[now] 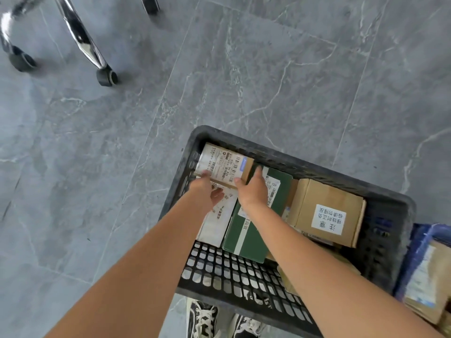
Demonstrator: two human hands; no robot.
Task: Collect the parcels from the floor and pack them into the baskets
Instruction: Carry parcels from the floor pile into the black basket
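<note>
Both hands hold one small labelled parcel (223,167) at the ten o'clock corner of the black basket (280,154): the left hand (206,191) has fingers curled round its near edge, the right hand (253,189) grips its right end. Toward three o'clock lie a green box (253,230) and a brown carton (327,213); a blue basket (415,245) touches the black one's right side.

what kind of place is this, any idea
Probably an office or parcel-sorting room: grey marble-look floor tiles, a chrome wheeled chair base, and a black basket full of labelled parcels.
</note>
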